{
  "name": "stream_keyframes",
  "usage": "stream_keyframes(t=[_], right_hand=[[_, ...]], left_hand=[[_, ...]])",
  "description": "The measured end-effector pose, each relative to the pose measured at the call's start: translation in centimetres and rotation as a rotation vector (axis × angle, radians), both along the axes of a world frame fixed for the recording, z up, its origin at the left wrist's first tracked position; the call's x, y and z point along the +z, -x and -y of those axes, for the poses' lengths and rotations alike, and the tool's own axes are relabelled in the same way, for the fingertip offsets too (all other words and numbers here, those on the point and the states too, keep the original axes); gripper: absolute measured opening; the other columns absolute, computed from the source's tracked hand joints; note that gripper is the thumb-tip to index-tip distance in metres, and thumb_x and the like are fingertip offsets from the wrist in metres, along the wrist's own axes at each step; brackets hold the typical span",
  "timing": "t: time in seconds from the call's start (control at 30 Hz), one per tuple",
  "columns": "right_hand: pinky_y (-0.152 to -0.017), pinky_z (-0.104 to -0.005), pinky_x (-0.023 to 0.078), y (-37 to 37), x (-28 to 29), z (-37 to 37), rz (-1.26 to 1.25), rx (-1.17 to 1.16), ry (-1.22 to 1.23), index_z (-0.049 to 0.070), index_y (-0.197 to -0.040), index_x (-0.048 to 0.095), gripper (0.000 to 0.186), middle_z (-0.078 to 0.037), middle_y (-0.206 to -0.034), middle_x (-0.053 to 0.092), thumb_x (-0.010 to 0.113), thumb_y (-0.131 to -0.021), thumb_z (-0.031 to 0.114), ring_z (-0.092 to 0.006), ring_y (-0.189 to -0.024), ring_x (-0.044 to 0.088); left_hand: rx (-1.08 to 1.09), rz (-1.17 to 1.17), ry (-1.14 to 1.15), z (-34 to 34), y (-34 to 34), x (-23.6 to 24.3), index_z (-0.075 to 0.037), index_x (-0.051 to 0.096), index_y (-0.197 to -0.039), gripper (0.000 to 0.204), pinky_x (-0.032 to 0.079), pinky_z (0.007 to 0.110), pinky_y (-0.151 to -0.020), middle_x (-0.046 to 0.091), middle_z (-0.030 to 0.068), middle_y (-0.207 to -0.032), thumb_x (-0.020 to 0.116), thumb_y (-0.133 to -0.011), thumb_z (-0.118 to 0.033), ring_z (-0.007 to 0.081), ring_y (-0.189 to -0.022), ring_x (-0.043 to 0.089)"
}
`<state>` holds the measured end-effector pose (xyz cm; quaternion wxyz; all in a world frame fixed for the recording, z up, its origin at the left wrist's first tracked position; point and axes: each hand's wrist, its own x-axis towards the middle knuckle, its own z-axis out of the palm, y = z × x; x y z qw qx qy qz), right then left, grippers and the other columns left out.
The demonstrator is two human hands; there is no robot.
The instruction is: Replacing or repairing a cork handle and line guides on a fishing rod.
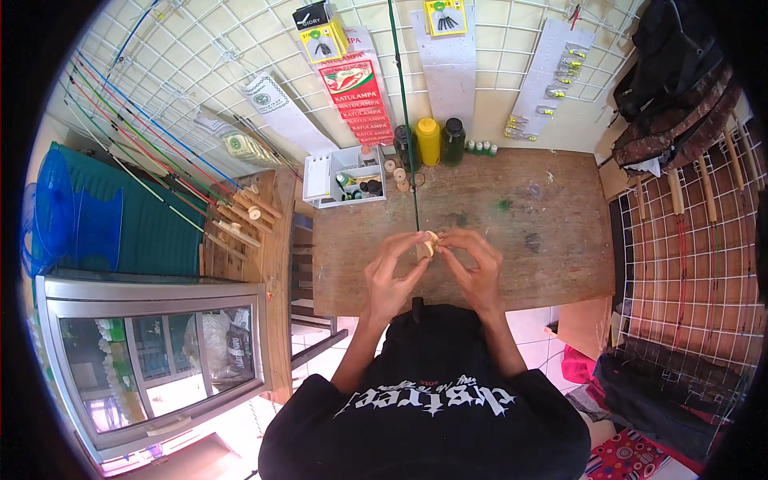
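Observation:
My left hand (390,272) and my right hand (474,266) meet over the near middle of the wooden table (544,232), both closed with fingertips on a small pale wooden piece (430,243), perhaps a ring or spool. A long dark green rod (413,188) runs from the top of the view down to this piece, beside my left fingers; whether it passes through the piece is unclear. Just beyond lie several small round wooden pieces (400,176), next to the rod.
At the table's back stand a white compartment box (320,192), a yellow bottle (428,148), dark bottles (453,148) and several small vials (482,150). Rods with wooden handles (244,216) and a glass-doored cabinet (148,292) are on the left. Wire grids (680,264) with hanging bags (664,96) are on the right.

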<state>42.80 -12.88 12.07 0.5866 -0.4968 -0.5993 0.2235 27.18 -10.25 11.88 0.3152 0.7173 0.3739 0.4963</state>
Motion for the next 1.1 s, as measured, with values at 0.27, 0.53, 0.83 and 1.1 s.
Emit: stream_keyframes(t=[0.27,0.53,0.83,1.1], right_hand=[[-0.078,-0.0309,0.048,0.5,-1.2,-0.2,-0.177,-0.023,0.065,-0.001,-0.091,0.055,0.006,-0.013,-0.096,0.063,0.056,-0.085,-0.002,-0.0215,-0.086,0.061],[-0.078,-0.0309,0.048,0.2,-3.0,-1.4,-0.863,0.105,0.256,0.004,-0.1,0.044,0.007,-0.014,-0.093,0.062,0.044,-0.097,0.011,-0.0174,-0.08,0.06],[-0.071,-0.0302,0.049,-5.8,-10.8,-4.2,-1.026,-0.304,0.34,0.007,-0.099,0.046,0.011,-0.012,-0.09,0.063,0.051,-0.093,0.015,-0.0164,-0.073,0.062],[-0.081,-0.0313,0.047,-9.3,-18.4,-9.6,-0.228,-0.307,0.423,0.004,-0.109,0.052,0.022,-0.014,-0.103,0.062,0.055,-0.091,0.016,-0.0207,-0.091,0.062]], left_hand=[[0.004,-0.165,-0.028,0.1,-0.1,0.6,-0.002,0.062,-0.109,0.045,0.051,0.031,-0.082,0.065,0.011,-0.104,0.071,-0.067,0.009,0.0224,-0.096,0.063],[-0.106,0.061,0.172,0.4,-0.5,-0.6,0.003,0.063,-0.107,0.037,0.051,0.03,-0.086,0.062,0.0111,-0.106,0.068,-0.071,0.011,0.0215,-0.099,0.062],[0.029,0.421,0.557,-0.3,0.6,-2.2,0.006,0.059,-0.111,0.033,0.052,0.029,-0.085,0.06,0.0147,-0.109,0.065,-0.079,0.008,0.02,-0.099,0.061],[-0.039,0.56,0.727,-0.5,-0.1,-2.0,0.005,0.058,-0.112,0.029,0.052,0.03,-0.076,0.063,0.0151,-0.106,0.062,-0.084,0.001,0.018,-0.091,0.062]])
